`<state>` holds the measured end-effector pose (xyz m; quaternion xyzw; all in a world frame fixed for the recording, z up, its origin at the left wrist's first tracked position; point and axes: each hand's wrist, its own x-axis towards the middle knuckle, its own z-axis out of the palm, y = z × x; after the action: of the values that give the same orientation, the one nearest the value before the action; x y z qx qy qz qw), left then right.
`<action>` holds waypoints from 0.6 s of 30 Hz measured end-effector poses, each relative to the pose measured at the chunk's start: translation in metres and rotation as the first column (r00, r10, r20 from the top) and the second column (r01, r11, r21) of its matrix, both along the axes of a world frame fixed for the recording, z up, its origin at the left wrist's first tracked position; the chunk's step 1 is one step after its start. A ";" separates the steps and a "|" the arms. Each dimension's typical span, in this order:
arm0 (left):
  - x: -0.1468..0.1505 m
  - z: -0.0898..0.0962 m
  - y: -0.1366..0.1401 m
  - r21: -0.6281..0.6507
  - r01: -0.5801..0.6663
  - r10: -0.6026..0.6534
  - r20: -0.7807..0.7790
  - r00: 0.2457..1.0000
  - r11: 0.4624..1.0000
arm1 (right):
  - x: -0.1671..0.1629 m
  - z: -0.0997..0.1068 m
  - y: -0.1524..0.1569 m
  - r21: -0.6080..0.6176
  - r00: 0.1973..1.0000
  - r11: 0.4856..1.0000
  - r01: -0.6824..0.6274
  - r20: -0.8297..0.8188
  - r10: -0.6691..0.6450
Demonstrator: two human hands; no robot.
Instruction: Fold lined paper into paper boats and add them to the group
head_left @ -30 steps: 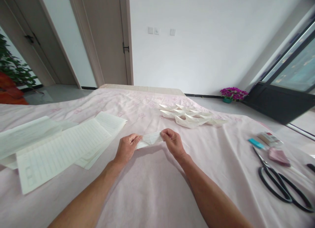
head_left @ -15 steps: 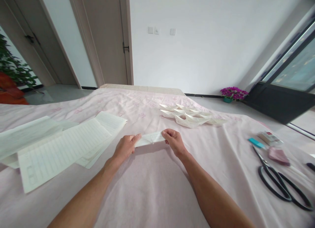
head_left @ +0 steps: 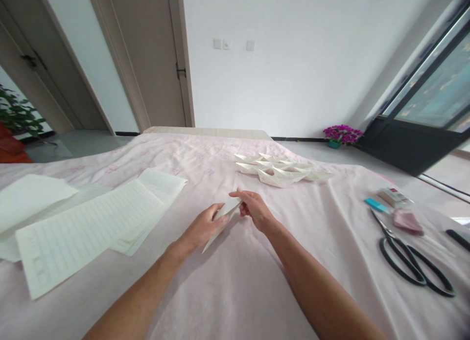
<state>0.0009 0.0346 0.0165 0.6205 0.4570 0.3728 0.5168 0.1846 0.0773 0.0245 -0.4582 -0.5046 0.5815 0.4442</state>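
Note:
Between my hands is a narrow strip of folded paper (head_left: 228, 206), tilted with its near point toward me. My left hand (head_left: 205, 226) grips it around the middle, thumb on top. At its far end, my right hand (head_left: 254, 209) pinches the paper between thumb and fingers; some of those fingers are hidden. Beyond my right hand, several folded paper boats (head_left: 281, 171) sit close together on the pink cloth (head_left: 235, 291). To the left of my left hand lie loose lined sheets (head_left: 91, 227), overlapping one another.
Black-handled scissors (head_left: 404, 259) lie at the right. Near them are a blue eraser-like block (head_left: 375, 204), a small box (head_left: 394, 196), a folded pink cloth piece (head_left: 407, 221) and a black object (head_left: 458, 239) at the edge. Purple flowers (head_left: 341, 134) stand on the floor beyond.
The folded paper has turned from lying level across my hands to a slant, its left end swung down toward me. My left hand has shifted its grip; the view has turned slightly right.

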 end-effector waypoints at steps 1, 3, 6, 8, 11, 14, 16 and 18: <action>0.002 0.001 -0.001 -0.065 -0.017 0.020 0.051 0.998 0.998 | -0.001 0.000 0.000 -0.002 0.999 1.000 0.023 -0.035 -0.023; 0.004 0.001 -0.002 -0.193 -0.065 0.097 0.159 0.982 0.979 | -0.002 -0.001 -0.001 0.024 0.996 0.998 0.053 -0.066 -0.052; 0.003 -0.002 -0.001 -0.344 -0.103 0.201 0.263 0.944 0.933 | -0.005 -0.003 -0.004 0.062 0.999 0.997 0.045 0.009 -0.046; 0.004 -0.005 0.000 -0.387 -0.099 0.228 0.304 0.925 0.917 | -0.007 -0.005 -0.007 0.063 0.997 0.998 0.027 0.075 -0.032; 0.006 -0.005 0.000 -0.407 -0.089 0.242 0.345 0.907 0.909 | -0.011 -0.008 -0.009 0.089 0.991 0.996 0.007 0.131 -0.018; 0.006 -0.005 0.000 -0.428 -0.034 0.206 0.362 0.909 0.903 | -0.014 -0.010 -0.010 0.121 0.987 0.993 -0.007 0.163 -0.012; 0.006 -0.006 -0.001 -0.425 -0.005 0.175 0.360 0.916 0.905 | -0.015 -0.009 -0.011 0.112 0.988 0.994 0.018 0.153 -0.035; 0.005 -0.007 -0.001 -0.399 -0.018 0.163 0.334 0.928 0.917 | -0.015 -0.007 -0.012 0.096 0.990 0.994 0.054 0.124 -0.065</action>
<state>0.0063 0.0335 0.0095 0.4045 0.4481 0.4060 0.6861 0.1700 0.0650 0.0178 -0.4879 -0.5442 0.5138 0.4493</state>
